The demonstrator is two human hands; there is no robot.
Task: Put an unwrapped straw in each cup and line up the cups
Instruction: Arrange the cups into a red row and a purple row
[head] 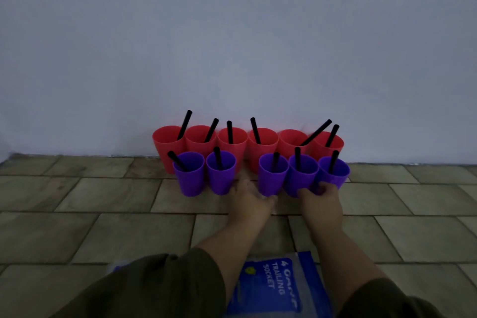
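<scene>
Your left hand (249, 200) reaches its fingers into the gap beside the middle purple cup (273, 175), thumb at its base; grip unclear. Your right hand (322, 201) curls its fingers round the end purple cup (335, 171) on the floor (103, 214), hiding its base.

Six red cups (263, 148) stand against the wall (232, 33), five purple cups (189, 181) one row out from it — eleven black straws (185, 124), one per cup. One blue packet (271, 284) lies farthest from the wall.

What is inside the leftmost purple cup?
A black straw leans in this purple cup, top tilted left. The cup's side hides its bottom and the straw's lower end.
</scene>
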